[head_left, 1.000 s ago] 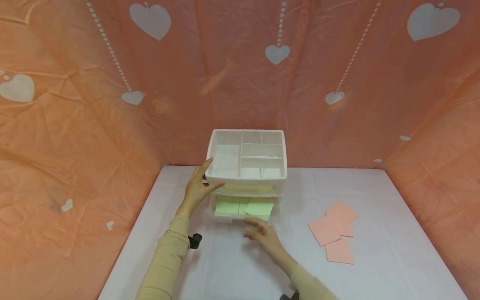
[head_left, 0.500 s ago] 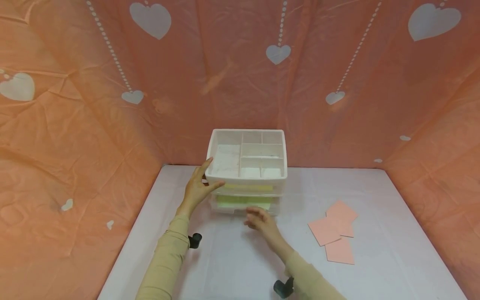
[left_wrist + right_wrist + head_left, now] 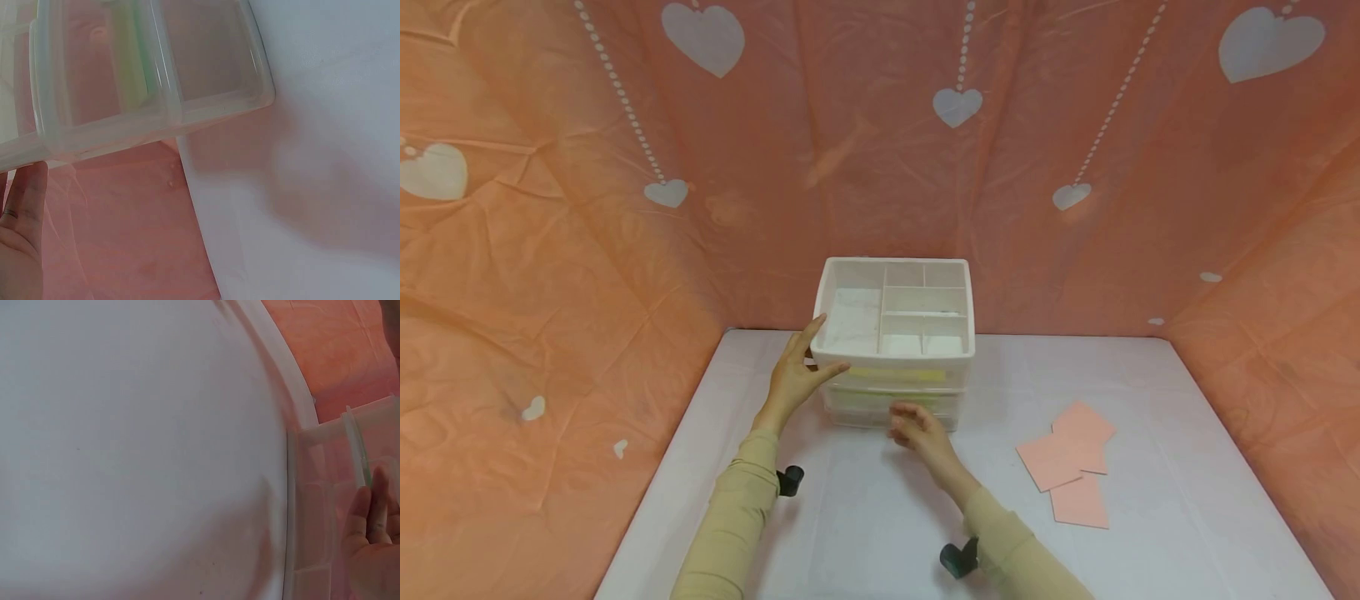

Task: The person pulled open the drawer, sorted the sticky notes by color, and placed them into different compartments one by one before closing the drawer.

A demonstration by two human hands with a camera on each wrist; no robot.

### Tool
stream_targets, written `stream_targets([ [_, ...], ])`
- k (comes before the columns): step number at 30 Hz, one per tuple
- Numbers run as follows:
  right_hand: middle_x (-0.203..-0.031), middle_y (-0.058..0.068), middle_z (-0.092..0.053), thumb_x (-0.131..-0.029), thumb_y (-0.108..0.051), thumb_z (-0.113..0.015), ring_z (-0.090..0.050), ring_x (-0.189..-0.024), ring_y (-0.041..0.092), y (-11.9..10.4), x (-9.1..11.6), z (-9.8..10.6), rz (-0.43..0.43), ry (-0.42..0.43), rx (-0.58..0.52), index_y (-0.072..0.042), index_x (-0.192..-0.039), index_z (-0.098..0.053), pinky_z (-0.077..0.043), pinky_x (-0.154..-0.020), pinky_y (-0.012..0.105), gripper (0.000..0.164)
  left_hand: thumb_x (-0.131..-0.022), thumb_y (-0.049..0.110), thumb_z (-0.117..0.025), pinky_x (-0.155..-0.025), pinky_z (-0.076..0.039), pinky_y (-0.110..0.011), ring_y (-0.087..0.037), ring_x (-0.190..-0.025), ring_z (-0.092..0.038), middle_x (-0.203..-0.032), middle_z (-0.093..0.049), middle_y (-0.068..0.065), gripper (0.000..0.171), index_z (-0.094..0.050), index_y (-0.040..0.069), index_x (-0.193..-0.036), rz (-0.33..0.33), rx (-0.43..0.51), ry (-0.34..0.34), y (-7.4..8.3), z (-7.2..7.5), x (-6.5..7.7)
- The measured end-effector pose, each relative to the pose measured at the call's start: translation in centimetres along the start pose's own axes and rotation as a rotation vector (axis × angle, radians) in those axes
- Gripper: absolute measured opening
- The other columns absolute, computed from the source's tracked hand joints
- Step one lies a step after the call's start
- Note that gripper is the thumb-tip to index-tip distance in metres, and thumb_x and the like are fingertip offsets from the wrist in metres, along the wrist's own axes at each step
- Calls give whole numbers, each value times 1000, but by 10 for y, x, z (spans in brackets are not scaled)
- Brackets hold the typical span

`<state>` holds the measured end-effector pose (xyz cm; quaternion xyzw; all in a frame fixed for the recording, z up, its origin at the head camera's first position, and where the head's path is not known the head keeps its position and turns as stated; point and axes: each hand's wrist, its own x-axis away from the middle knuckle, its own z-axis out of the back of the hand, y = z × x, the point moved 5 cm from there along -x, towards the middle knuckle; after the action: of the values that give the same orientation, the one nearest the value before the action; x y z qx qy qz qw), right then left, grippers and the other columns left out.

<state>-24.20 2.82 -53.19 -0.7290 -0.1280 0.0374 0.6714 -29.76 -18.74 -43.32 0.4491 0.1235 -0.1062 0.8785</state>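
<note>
A white and clear plastic drawer organizer [image 3: 895,357] stands at the back of the table, with a divided tray on top. My left hand [image 3: 793,382] rests at its front left corner, thumb along the front and fingers straight against the side. In front of the lower drawer [image 3: 857,410] is my right hand [image 3: 925,437], its fingers loosely bent, with the fingertips right at the drawer front. That drawer sits pushed in. Yellow paper [image 3: 917,376] shows through the upper drawer, and green paper [image 3: 134,69] shows through the clear plastic in the left wrist view.
Several pink paper squares [image 3: 1071,462] lie overlapping on the white tabletop [image 3: 1180,467] to the right. An orange cloth [image 3: 895,192] with white hearts hangs behind and along both sides. Black camera mounts [image 3: 958,560] stick out from both wrists.
The lower drawer with the green paper has slid back into the organizer, and my right hand has moved forward with it. My left hand stays at the corner.
</note>
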Motion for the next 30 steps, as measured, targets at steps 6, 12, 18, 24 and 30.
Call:
stream_targets([
  [6, -131, 20, -50, -93, -23, -56, -63, -96, 18, 1, -6, 1, -2, 3, 18, 1, -128, -47, -52, -89, 33, 43, -73, 35, -79, -79, -55, -37, -18, -87, -47, -109, -47, -9, 86, -30, 43, -143, -1, 5, -4, -1, -1, -1],
  [12, -130, 21, -50, -94, -22, -55, -62, -92, 13, 1, -8, 1, -4, 7, 6, 1, -129, -46, -52, -88, 32, 43, -72, 36, -79, -79, -55, -36, -19, -87, -48, -109, -47, -9, 86, -29, 44, -143, -7, 5, -2, -1, -1, 0],
  [18, -124, 22, -55, -92, -21, -58, -64, -89, 14, 8, -5, 0, -32, 41, -11, 3, -127, -49, -53, -86, 31, 43, -72, 36, -79, -79, -55, -37, -19, -87, -48, -109, -47, -9, 86, -29, 43, -143, -10, 8, -2, 0, 0, 0],
  [24, -114, 15, -63, -91, -22, -59, -65, -93, 15, 24, -3, 2, -73, 54, -3, 6, -120, -54, -53, -81, 26, 40, -73, 36, -79, -79, -55, -38, -20, -87, -48, -109, -47, -10, 86, -30, 42, -143, -7, 3, -2, 0, 0, 0],
  [30, -124, 21, -55, -93, -19, -55, -64, -84, 6, 38, -3, 2, -145, 39, -106, 8, -125, -48, -53, -82, 25, 43, -72, 36, -79, -79, -55, -37, -19, -88, -48, -109, -47, -10, 86, -30, 42, -143, -6, 6, 1, 0, -1, 0],
])
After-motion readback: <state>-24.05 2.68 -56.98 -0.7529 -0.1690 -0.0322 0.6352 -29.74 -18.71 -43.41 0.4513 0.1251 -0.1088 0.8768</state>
